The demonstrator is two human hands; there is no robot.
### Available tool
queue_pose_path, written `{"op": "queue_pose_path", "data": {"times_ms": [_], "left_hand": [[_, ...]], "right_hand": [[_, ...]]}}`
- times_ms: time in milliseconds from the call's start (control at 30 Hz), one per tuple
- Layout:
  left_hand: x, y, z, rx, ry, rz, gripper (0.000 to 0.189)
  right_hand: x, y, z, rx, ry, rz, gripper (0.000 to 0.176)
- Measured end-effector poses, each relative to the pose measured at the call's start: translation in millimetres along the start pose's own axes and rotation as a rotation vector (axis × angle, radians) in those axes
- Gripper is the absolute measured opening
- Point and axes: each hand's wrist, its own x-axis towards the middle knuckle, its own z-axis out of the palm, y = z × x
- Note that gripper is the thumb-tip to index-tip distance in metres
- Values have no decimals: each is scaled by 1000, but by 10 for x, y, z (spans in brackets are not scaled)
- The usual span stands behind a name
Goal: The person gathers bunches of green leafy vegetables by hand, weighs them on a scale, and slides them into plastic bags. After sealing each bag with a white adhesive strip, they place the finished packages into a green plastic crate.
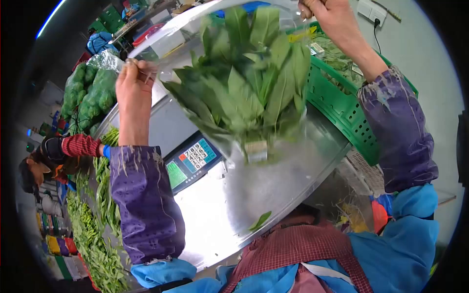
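A clear plastic bag (171, 73) full of broad leafy greens (242, 93) hangs above a shiny metal worktop (205, 215). The stems point down toward me, with a pale band or label (256, 150) around or over them; blur hides which. My left hand (133, 80) pinches the bag's upper left corner between thumb and fingers. At the upper right my right hand (328, 15) grips the opposite corner, its fingertips partly cut off by the frame edge. Behind the bag, a digital scale (193, 158) shows its keypad and lit green display.
A green perforated crate (337, 105) with bagged greens stands right. One loose leaf (260, 220) lies near the worktop's front edge. Piles of greens (90, 229) and netted green produce (88, 93) are left. Another person (80, 146) reaches in there.
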Motion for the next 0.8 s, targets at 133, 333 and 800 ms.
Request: {"op": "queue_pose_path", "data": {"times_ms": [133, 333, 800], "left_hand": [[-164, 113, 187, 12, -35, 217, 17], [-2069, -997, -671, 865, -274, -17, 12], [-3154, -2072, -465, 675, -76, -899, 27]], "right_hand": [[-188, -82, -182, -341, 129, -156, 11], [-2236, 763, 25, -178, -267, -348, 14], [-3296, 559, 1560, 207, -978, 183, 17]]}}
